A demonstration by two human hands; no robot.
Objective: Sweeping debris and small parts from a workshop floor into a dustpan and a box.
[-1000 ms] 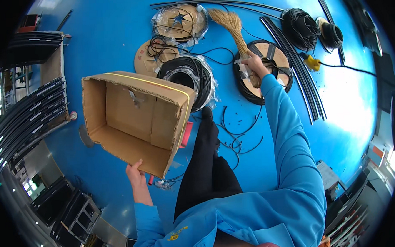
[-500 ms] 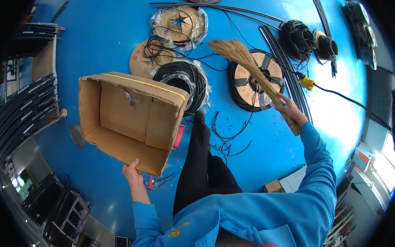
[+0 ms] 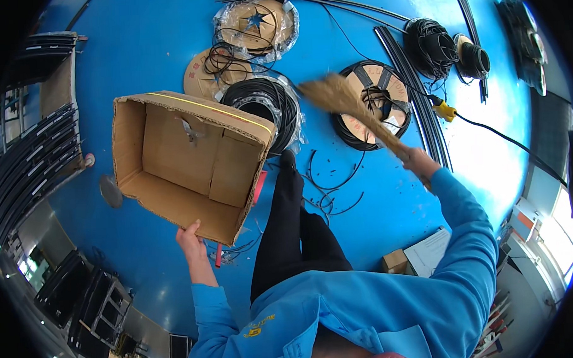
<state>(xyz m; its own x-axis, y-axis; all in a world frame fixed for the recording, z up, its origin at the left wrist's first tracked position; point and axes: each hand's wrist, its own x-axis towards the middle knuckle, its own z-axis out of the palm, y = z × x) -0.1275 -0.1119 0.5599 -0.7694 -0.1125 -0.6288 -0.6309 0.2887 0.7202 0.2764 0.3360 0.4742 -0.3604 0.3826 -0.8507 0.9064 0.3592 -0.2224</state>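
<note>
My left hand [image 3: 191,242] grips the lower edge of an open cardboard box [image 3: 178,151], its open side facing me. Inside, a torn bit of tape or plastic clings to the wall; otherwise its cardboard is bare. In my right hand [image 3: 421,164] is the handle of a straw hand broom [image 3: 353,104], its fingers wrapped round it. The bristle end points left and away, over the floor between two cable reels, and looks slightly smeared by motion. Behind the box, something red [image 3: 259,187] partly shows.
Black cable reels [image 3: 371,113] and a wrapped coil [image 3: 265,110] stand on the blue floor. Loose black cable offcuts [image 3: 328,196] and small scraps lie beyond my legs. Long black strips [image 3: 403,74] and a yellow connector [image 3: 445,108] with its cord lie at right.
The broom's bristle end has swung down and a little left, and my right hand has moved slightly right and lower. The box stays almost in place in my left hand.
</note>
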